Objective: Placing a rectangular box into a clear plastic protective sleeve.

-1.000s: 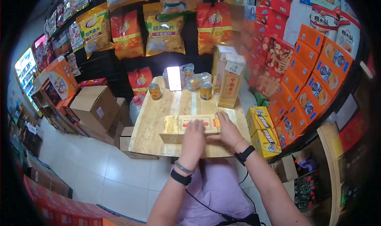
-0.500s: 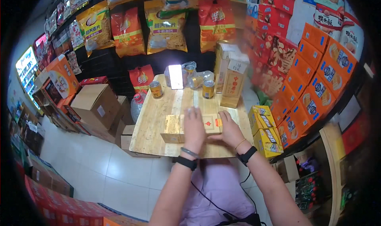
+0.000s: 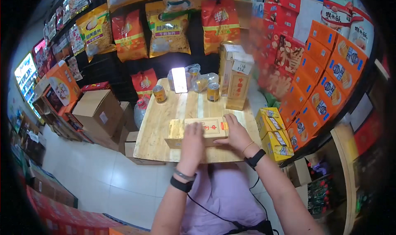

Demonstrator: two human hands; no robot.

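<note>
A long golden carton (image 3: 175,130) with red printed characters lies flat on the wooden table (image 3: 150,146) in front of me. My right hand (image 3: 238,135) grips its right end, thumb on the near side and fingers over the top. Over the carton's left half is my left hand (image 3: 193,142), slightly blurred, its fingers stretched out across the top face. Both wrists wear black bands. Farther back on the table, two similar tall golden cartons (image 3: 238,88) stand upright at the right.
Two cans (image 3: 159,94), a lit phone (image 3: 179,80) and clear plastic packaging (image 3: 206,81) stand at the table's back. Yellow boxes (image 3: 277,144) and stacked orange boxes (image 3: 326,84) rise on the right. Cardboard boxes (image 3: 99,113) sit on the left. Snack bags (image 3: 169,35) hang behind.
My left hand has slid left along the carton, uncovering more of its printed top. My right hand keeps its hold on the right end. The whole view has shifted slightly.
</note>
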